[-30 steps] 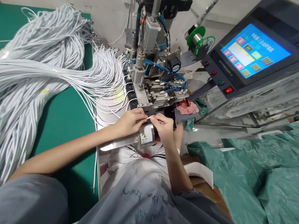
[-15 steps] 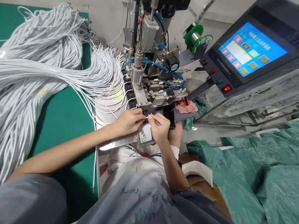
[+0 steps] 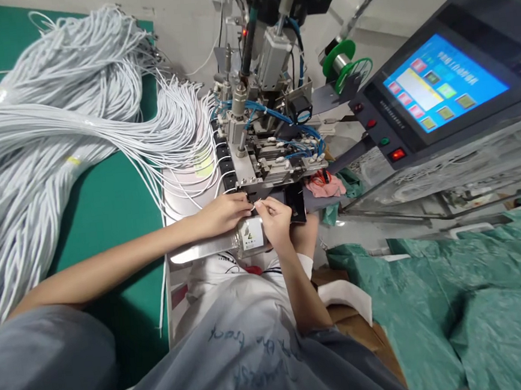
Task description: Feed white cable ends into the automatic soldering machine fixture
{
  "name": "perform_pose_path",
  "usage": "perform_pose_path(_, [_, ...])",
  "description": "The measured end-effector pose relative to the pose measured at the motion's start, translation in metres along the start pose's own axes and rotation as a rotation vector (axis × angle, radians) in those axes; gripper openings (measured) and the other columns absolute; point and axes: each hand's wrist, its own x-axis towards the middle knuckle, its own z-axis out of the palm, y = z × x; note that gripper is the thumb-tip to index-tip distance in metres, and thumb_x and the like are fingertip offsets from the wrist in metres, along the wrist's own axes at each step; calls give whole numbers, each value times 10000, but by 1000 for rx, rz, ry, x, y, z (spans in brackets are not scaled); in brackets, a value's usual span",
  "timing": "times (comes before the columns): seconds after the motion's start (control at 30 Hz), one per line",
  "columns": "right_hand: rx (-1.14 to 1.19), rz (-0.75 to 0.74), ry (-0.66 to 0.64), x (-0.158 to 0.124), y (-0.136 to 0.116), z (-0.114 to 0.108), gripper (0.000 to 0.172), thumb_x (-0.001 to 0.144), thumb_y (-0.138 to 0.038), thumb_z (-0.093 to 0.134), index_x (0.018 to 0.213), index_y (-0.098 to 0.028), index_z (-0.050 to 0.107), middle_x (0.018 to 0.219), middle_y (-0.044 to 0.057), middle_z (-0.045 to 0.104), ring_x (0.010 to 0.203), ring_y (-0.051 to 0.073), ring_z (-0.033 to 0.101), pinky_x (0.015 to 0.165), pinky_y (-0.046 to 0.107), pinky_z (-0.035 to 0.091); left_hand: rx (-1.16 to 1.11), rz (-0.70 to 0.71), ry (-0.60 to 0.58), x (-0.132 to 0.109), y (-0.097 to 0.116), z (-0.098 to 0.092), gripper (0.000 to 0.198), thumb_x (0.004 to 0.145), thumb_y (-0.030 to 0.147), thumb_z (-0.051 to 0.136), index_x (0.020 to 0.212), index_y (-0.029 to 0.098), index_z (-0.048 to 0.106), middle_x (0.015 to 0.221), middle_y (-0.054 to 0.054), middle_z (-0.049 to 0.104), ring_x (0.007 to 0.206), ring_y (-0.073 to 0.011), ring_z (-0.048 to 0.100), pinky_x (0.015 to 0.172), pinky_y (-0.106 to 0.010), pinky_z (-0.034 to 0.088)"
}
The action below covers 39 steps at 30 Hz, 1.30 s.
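At the front edge of the machine point(image 3: 249, 166), my left hand point(image 3: 223, 215) and my right hand point(image 3: 275, 219) work close together with their fingers pinched. Between the fingertips shows the thin end of a white cable point(image 3: 255, 205), which both hands grip. Black holder blocks point(image 3: 227, 166) line the machine's left side just beyond my left hand, with white cables running into them. Beneath my hands is a clear container with a white label point(image 3: 252, 233). Fine details of the cable end are too small to make out.
Thick bundles of white cable point(image 3: 70, 126) spread over the green mat point(image 3: 123, 230) on the left. A control panel with a lit touchscreen point(image 3: 445, 87) stands at right, near a green wire spool point(image 3: 342, 62). A dark phone-like slab point(image 3: 295, 203) lies right of my hands.
The machine's upper cylinder has shifted to the right. My hands stay in nearly the same place, fingers still pinched on the cable, with small finger movements.
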Motion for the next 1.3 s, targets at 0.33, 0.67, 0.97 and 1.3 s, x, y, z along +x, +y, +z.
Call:
perform_pose_path(0.33, [167,299,-130,18,44,-14,196,719,-322,576,758,-155,670,653,12,614,585,120,534,542,236,414,416,-79,-187,1,-8,6,257,865,99,377,977,100,608,873,-83,537,606,-111,529,577,-230,436])
perform_pose_path(0.67, [261,344,-163,19,41,-2,198,699,-353,613,675,-156,612,556,-31,528,525,97,466,525,228,367,434,-62,-208,-1,-12,8,280,862,94,385,1059,121,582,880,-73,524,645,-116,546,593,-219,447])
perform_pose_path(0.97, [230,338,-205,22,44,-2,174,705,-352,586,675,-182,572,537,-38,498,522,110,449,516,234,339,421,-2,-179,-1,-15,10,352,874,85,390,1195,137,525,880,-78,487,713,-163,538,627,-273,448])
perform_pose_path(1.3, [248,360,-256,24,46,-1,164,693,-314,579,619,-172,544,481,-62,437,454,78,367,471,223,258,509,25,-195,1,-10,7,323,873,78,411,1175,109,522,905,-89,487,759,-176,541,644,-287,461])
